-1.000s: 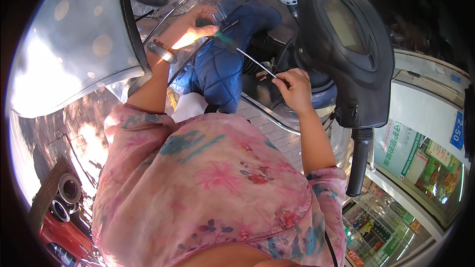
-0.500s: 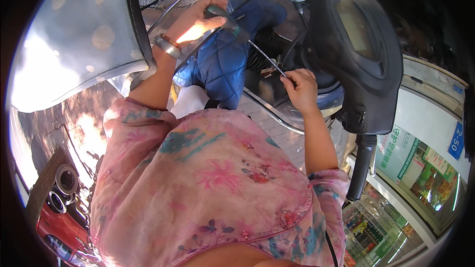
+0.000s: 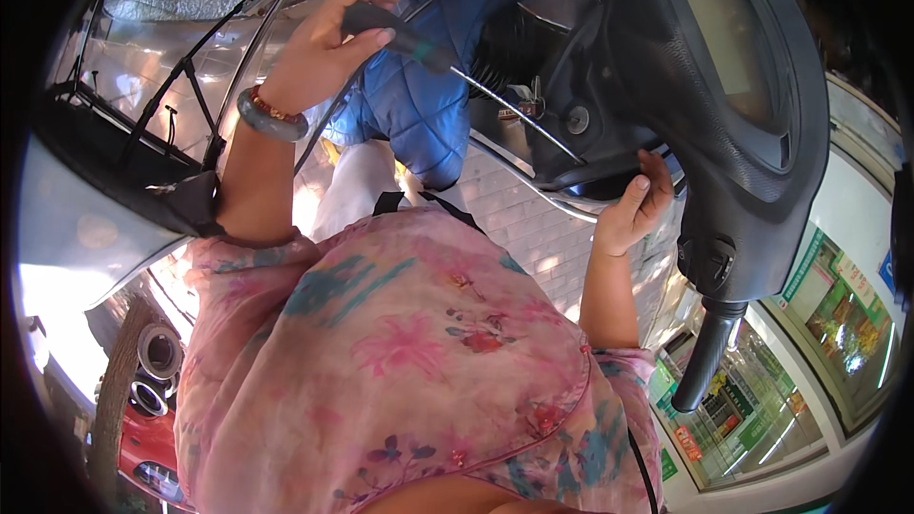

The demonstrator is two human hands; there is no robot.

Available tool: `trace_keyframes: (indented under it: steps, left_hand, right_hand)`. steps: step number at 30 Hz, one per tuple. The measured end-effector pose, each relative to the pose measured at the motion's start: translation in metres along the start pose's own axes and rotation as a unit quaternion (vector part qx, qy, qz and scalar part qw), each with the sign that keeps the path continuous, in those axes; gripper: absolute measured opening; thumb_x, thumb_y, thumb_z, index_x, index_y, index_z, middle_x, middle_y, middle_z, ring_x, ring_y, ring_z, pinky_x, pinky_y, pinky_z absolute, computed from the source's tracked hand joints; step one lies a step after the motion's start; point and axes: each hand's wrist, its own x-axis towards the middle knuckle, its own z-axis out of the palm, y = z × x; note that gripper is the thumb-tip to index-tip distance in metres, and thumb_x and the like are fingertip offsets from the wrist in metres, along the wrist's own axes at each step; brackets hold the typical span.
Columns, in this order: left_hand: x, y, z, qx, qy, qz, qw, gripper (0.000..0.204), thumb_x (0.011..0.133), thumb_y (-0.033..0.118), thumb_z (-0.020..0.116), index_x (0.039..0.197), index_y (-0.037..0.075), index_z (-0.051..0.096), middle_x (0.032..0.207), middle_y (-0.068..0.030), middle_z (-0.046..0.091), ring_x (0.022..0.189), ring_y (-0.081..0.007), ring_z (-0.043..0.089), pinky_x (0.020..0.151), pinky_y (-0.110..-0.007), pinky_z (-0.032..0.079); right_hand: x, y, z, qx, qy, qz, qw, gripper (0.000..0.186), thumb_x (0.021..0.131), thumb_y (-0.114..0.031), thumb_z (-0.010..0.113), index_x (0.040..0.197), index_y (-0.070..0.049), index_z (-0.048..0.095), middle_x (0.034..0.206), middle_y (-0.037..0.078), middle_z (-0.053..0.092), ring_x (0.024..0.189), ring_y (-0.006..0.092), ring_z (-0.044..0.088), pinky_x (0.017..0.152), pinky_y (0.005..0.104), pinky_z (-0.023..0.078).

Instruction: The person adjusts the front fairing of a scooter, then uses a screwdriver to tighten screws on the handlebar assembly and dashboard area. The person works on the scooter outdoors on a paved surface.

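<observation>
A long screwdriver (image 3: pixel 419 46) with a dark green-black handle is in my left hand (image 3: pixel 319 52), fingers and thumb closed round the handle. Its thin metal shaft slants down to the right, and the tip ends by the lower black panel of a scooter (image 3: pixel 609 67). Whether the tip touches the panel, I cannot tell. My right hand (image 3: pixel 633 209) is apart from the shaft, beside the lower panel, with thumb and fingers apart and nothing visible in it. A small reddish-brown item (image 3: pixel 519 107), perhaps a key tag, hangs behind the shaft.
A blue quilted cover (image 3: pixel 419 119) lies in front of me. The scooter's display (image 3: pixel 728 38) and handlebar grip (image 3: pixel 709 362) are on the right. Black rods (image 3: pixel 176 86) and a pale shield (image 3: pixel 81 214) stand at left. Paving (image 3: pixel 543 219) shows below.
My right hand has let go of the screwdriver's shaft and moved down to the right, its fingers opening. My left hand has shifted left and slightly down with the screwdriver. The view has shifted too.
</observation>
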Motion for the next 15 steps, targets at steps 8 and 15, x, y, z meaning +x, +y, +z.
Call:
trace_keyframes:
  steps: [8,15]
  left_hand:
    - [0.004,0.007,0.000,-0.099,0.002,0.053,0.994,0.045,0.083,-0.003,0.059,0.126,0.005,0.048,0.115,-0.0051,0.049,0.104,-0.0121,0.048,0.091,-0.025,0.038]
    - [0.020,0.011,0.003,-0.146,0.030,0.116,0.982,0.031,0.096,0.013,0.046,0.125,0.003,0.047,0.104,-0.0072,0.058,0.097,-0.0140,0.056,0.088,-0.027,0.042]
  right_hand:
    - [-0.045,-0.077,0.020,0.330,-0.375,0.426,0.754,0.036,0.096,-0.026,0.049,0.118,0.002,0.055,0.092,0.010,0.063,0.073,0.0111,0.056,0.064,0.0237,0.046]
    - [-0.031,-0.059,0.081,0.622,-0.050,0.498,0.602,0.055,0.094,-0.048,0.045,0.124,-0.001,0.048,0.093,0.008,0.060,0.078,0.0164,0.057,0.069,0.0292,0.047]
